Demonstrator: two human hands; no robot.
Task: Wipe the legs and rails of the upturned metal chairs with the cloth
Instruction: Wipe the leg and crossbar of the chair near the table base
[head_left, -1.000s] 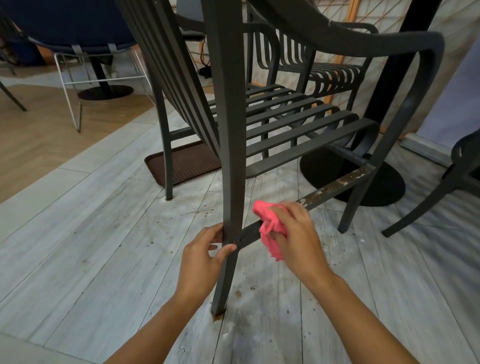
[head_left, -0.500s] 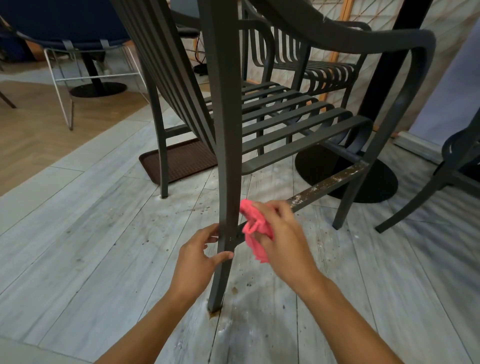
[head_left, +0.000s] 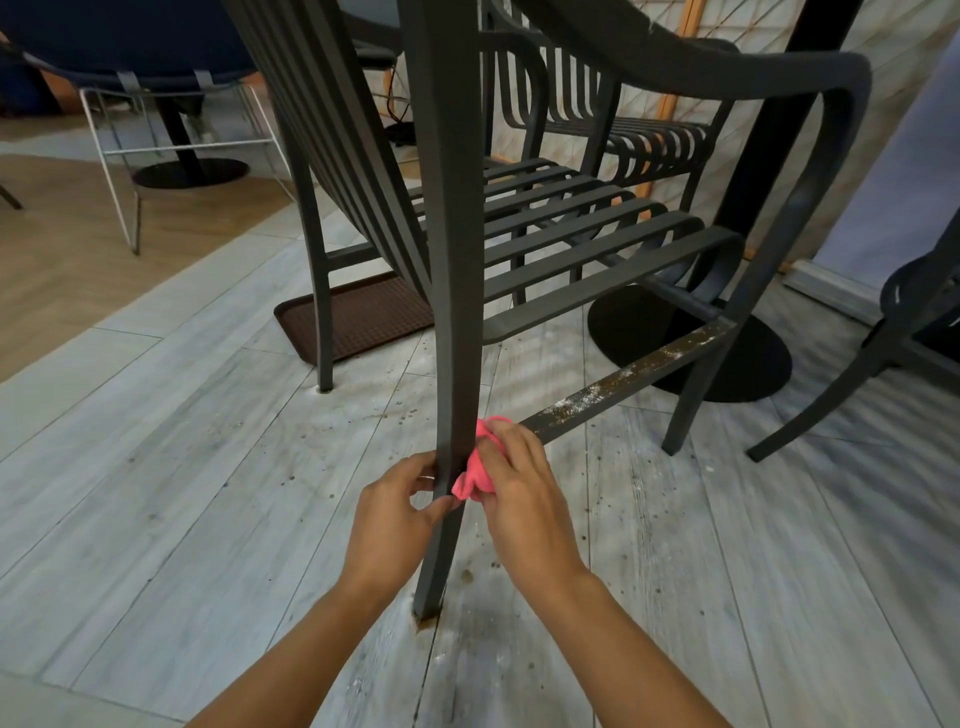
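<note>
Low in the middle of the frame, the left hand pinches the near leg of a dark metal chair between thumb and curled fingers, just above where the leg meets the pale plank floor. Right beside it, the right hand grips a bunched pink cloth, its fingers curled over the cloth and pressing it against the right side of the same leg, at the joint where a low side rail runs up and to the right toward the far leg. That rail is speckled with rusty brown and whitish grime along its bare length. Small dark specks dot the planks around the leg foot. The chair stands on its legs, its slatted seat in the centre of the frame and its curved armrest sweeping across the upper right. Behind it, a second slatted chair sits in the upper middle, a brown mat lies on the floor left of centre, and a round black table base rests at the right. A blue chair on a white wire frame occupies the upper left.
</note>
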